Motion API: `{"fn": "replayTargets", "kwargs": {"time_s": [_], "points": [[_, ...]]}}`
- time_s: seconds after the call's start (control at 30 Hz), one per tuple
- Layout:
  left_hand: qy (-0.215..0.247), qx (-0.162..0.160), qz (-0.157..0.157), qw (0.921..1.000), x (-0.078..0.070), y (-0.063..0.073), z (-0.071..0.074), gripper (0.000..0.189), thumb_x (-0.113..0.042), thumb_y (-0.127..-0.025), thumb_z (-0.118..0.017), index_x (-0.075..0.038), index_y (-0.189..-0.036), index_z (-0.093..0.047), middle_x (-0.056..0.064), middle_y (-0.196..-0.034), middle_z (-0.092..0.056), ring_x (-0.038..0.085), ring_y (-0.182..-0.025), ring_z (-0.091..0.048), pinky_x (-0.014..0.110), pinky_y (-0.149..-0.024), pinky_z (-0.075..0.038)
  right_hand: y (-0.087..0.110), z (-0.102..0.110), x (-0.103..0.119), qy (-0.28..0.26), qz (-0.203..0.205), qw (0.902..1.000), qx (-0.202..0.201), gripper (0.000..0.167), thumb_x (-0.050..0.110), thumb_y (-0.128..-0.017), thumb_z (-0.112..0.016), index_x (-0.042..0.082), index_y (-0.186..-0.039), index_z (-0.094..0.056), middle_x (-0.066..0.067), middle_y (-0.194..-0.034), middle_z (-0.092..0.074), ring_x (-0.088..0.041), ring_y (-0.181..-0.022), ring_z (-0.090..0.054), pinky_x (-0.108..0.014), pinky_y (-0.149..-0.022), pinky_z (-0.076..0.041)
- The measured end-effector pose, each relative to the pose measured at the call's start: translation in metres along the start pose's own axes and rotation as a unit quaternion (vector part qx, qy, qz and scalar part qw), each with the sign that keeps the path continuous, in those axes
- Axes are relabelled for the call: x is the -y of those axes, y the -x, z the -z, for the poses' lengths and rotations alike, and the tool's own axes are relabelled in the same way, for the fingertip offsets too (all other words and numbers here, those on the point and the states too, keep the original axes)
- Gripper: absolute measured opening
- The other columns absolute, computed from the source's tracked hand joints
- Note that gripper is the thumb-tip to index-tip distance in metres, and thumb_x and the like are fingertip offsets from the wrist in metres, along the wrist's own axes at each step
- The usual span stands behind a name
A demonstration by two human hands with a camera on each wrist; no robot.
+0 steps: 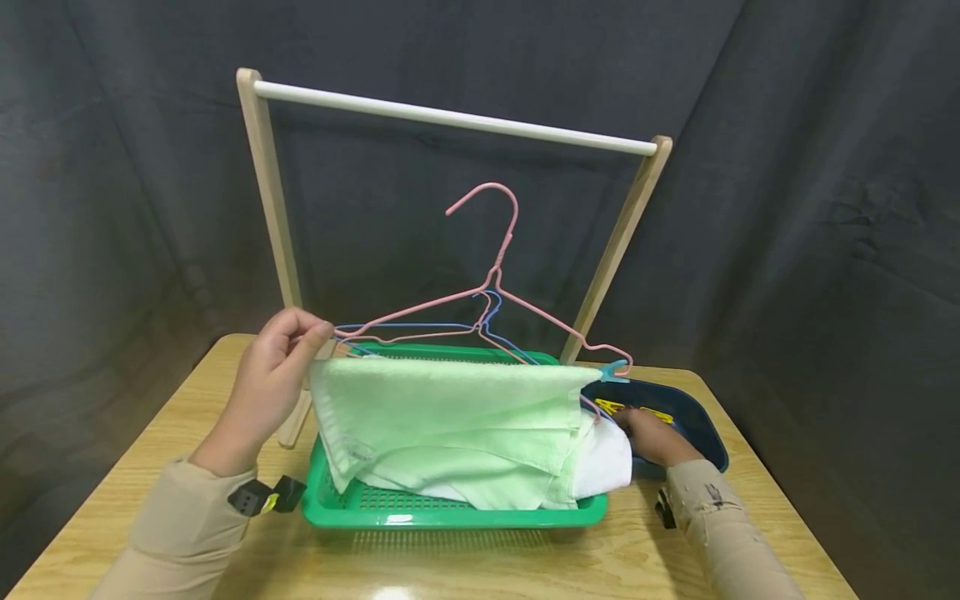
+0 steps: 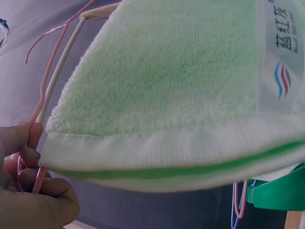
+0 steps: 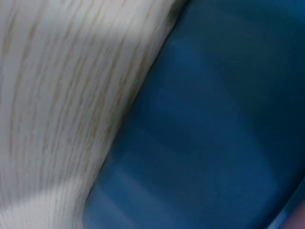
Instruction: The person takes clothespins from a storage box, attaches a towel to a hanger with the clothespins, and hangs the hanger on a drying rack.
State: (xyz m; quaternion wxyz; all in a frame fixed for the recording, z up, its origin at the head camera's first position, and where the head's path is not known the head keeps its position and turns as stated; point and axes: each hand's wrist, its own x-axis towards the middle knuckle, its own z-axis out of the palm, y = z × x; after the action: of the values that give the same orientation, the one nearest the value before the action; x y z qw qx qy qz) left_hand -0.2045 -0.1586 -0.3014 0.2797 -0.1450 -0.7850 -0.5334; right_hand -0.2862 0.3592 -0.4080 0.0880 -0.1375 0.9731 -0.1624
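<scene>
A pink wire hanger point(image 1: 505, 247) stands upright above a green basket point(image 1: 480, 518), a light green towel point(image 1: 442, 408) hanging along its lower side. My left hand point(image 1: 266, 379) pinches the hanger's left end beside the towel's corner. In the left wrist view, thumb and fingers close round the pink wire, next to the towel point(image 2: 157, 81) with its printed label. A light blue clothespin point(image 1: 615, 372) clips the towel at the hanger's right end. My right hand point(image 1: 656, 437) reaches into a dark blue bin point(image 1: 705, 421) beside yellow clothespins point(image 1: 611, 407); its fingertips are hidden.
A rack with a white rod point(image 1: 450, 119) and wooden posts stands behind the basket. Blue and pink hangers point(image 1: 420, 326) lie at the basket's back. White cloth point(image 1: 606, 458) shows at its right. The wooden table point(image 1: 637, 550) carries everything.
</scene>
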Motion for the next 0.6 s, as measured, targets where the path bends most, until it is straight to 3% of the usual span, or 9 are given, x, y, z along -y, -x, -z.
{"fn": "replayTargets", "kwargs": {"time_s": [0.2, 0.4, 0.6], "points": [[-0.011, -0.005, -0.002, 0.9999, -0.0005, 0.0011, -0.0010, 0.012, -0.007, -0.102, -0.059, 0.003, -0.097, -0.062, 0.002, -0.090, -0.049, 0.013, -0.078, -0.044, 0.022, -0.064, -0.037, 0.0007, 0.0014, -0.0014, 0.006, 0.027, 0.9993, -0.023, 0.024, 0.002, -0.085, -0.076, -0.006, -0.107, -0.071, -0.009, -0.094, -0.070, -0.024, -0.086, -0.066, -0.049, -0.081, -0.056], [-0.030, -0.009, -0.007, 0.9995, 0.0005, 0.0021, -0.0010, 0.011, -0.008, -0.102, -0.060, 0.001, -0.097, -0.062, 0.003, -0.091, -0.047, 0.013, -0.077, -0.042, 0.022, -0.063, -0.036, 0.0043, 0.0019, -0.0031, 0.023, 0.037, 0.9964, -0.073, 0.022, 0.005, -0.086, -0.075, -0.007, -0.103, -0.069, -0.007, -0.087, -0.064, -0.020, -0.077, -0.058, -0.042, -0.070, -0.053], [-0.040, -0.010, -0.005, 0.9991, -0.0010, 0.0029, -0.0005, 0.011, -0.008, -0.102, -0.060, 0.003, -0.099, -0.061, 0.004, -0.093, -0.047, 0.013, -0.078, -0.042, 0.020, -0.063, -0.036, 0.0089, 0.0045, -0.0038, 0.029, 0.014, 0.9935, -0.109, 0.021, 0.005, -0.090, -0.072, -0.008, -0.106, -0.067, -0.012, -0.091, -0.063, -0.024, -0.080, -0.059, -0.045, -0.073, -0.053]]}}
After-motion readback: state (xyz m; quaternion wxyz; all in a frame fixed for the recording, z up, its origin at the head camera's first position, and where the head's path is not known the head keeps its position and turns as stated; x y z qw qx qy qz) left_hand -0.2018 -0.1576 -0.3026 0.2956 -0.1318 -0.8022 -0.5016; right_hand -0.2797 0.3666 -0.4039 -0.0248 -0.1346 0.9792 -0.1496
